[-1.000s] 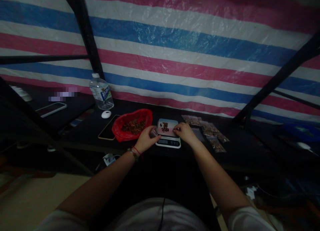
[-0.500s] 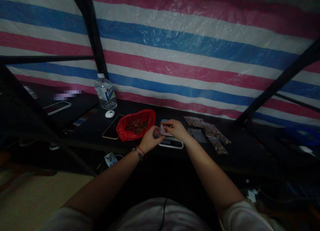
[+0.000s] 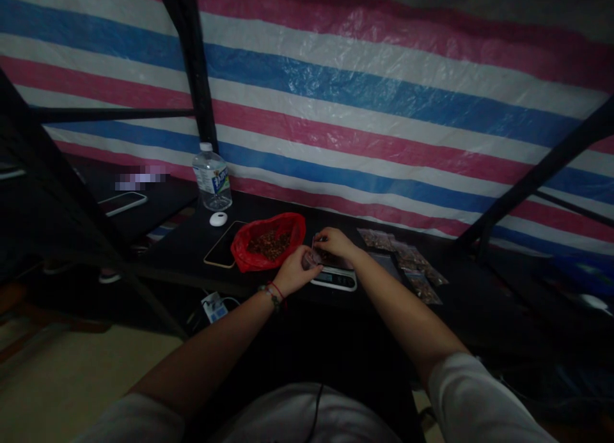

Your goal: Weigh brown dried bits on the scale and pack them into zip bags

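Note:
My left hand (image 3: 295,272) is closed around a small clear plastic bag (image 3: 311,258), in front of the red bag. Just above that bag, my right hand (image 3: 333,243) pinches a thin pale card, seen nearly edge-on. Both hands are close together over a white digital scale (image 3: 341,282), whose display faces me while my hands cover part of its platform. To the left, an open red plastic bag (image 3: 243,254) holds loose brown bits (image 3: 269,243). What lies inside the small bag is too dark to make out.
Several small filled clear bags (image 3: 407,254) lie right of the scale, near a flat clear bag (image 3: 386,264). A phone (image 3: 223,246), a white rounded object (image 3: 218,219) and a plastic bottle (image 3: 212,179) stand left. Dark metal posts (image 3: 199,78) frame the striped sheet (image 3: 364,123).
The card in my right hand has tilted from showing its face with dark bits to nearly edge-on. The scale's display shows more. The whole view has shifted slightly.

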Demonstrator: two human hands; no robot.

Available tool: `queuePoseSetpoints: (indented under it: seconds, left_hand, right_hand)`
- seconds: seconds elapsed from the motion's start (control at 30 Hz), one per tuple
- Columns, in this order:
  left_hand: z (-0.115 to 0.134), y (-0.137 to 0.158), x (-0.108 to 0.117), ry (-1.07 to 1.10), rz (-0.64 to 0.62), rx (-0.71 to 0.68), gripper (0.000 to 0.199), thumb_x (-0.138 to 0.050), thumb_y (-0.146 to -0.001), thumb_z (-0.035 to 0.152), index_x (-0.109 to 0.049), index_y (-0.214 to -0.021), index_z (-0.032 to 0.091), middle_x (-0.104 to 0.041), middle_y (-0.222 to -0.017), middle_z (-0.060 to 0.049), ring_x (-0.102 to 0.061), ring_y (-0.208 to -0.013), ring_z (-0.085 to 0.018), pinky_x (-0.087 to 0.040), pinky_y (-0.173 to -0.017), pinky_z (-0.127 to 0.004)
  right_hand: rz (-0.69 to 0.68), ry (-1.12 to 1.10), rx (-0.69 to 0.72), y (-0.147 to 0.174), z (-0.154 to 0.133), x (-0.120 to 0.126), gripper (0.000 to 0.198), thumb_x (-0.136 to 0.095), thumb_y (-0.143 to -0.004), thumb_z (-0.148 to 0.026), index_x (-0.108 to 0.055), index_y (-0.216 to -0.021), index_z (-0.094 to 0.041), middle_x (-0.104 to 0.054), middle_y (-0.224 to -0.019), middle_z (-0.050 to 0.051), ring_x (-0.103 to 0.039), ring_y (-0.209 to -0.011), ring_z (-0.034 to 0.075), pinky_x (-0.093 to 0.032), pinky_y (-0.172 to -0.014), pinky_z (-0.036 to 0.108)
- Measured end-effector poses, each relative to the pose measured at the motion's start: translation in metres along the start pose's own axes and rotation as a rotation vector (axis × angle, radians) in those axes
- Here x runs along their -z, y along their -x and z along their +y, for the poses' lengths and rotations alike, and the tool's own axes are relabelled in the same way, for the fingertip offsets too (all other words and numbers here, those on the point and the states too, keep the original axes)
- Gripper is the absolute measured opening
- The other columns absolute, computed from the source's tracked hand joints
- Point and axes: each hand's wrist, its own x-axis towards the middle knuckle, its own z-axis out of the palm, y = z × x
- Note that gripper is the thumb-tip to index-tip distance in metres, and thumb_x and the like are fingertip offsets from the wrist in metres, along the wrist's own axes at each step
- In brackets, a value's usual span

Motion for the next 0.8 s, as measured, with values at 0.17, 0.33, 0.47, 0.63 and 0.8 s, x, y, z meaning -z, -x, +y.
queuePoseSetpoints:
  seconds: [0.17,0.33,0.47,0.63,0.8]
  left_hand:
    - [-0.001,0.000,0.000,-0.029,-0.007,0.017,0.035,-0.066,-0.073,0.040,-0.054,-0.097,0.018,-0.061,-0.085,-0.001,-0.059,-0.076,-0.016,-0.046,-0.068,-0.027]
    - [-0.001,0.000,0.000,-0.057,-0.020,0.020,0.036,-0.065,-0.074,0.040,-0.055,-0.100,0.018,-0.062,-0.086,-0.002,-0.060,-0.077,-0.017,-0.046,-0.069,-0.028]
    - [0.001,-0.001,0.000,-0.060,-0.029,0.001,0.034,-0.063,-0.075,0.039,-0.055,-0.099,0.018,-0.062,-0.086,-0.002,-0.060,-0.076,-0.017,-0.046,-0.069,-0.028]
    - [0.001,0.000,0.001,-0.050,-0.041,-0.004,0.034,-0.063,-0.075,0.040,-0.056,-0.100,0.018,-0.062,-0.085,-0.001,-0.060,-0.076,-0.016,-0.045,-0.067,-0.027]
    - [-0.001,0.001,0.000,-0.054,-0.034,-0.009,0.033,-0.063,-0.075,0.038,-0.056,-0.100,0.019,-0.062,-0.085,-0.001,-0.060,-0.076,-0.016,-0.046,-0.069,-0.027]
  right_hand:
    - [-0.039,0.052,0.053,0.002,0.008,0.004,0.014,-0.062,-0.077,-0.016,-0.073,-0.085,-0.019,-0.070,-0.087,0.004,-0.062,-0.083,0.017,-0.045,-0.075,0.024]
    - [-0.055,-0.007,0.078,0.014,0.021,0.014,0.017,-0.058,-0.083,-0.026,-0.073,-0.087,-0.017,-0.068,-0.088,0.006,-0.061,-0.084,0.017,-0.045,-0.075,0.025]
    - [-0.113,-0.049,0.183,0.023,0.021,0.020,0.035,-0.067,-0.077,-0.037,-0.068,-0.107,-0.020,-0.066,-0.102,0.006,-0.059,-0.096,0.020,-0.044,-0.083,0.029]
    - [-0.120,-0.031,0.264,0.024,0.013,0.016,0.022,-0.067,-0.077,-0.025,-0.071,-0.097,-0.019,-0.066,-0.095,0.006,-0.057,-0.096,0.019,-0.042,-0.085,0.031]
    - [-0.068,-0.023,0.243,0.022,0.016,0.013,0.015,-0.062,-0.080,-0.021,-0.072,-0.091,-0.017,-0.067,-0.091,0.006,-0.058,-0.092,0.018,-0.043,-0.084,0.030]
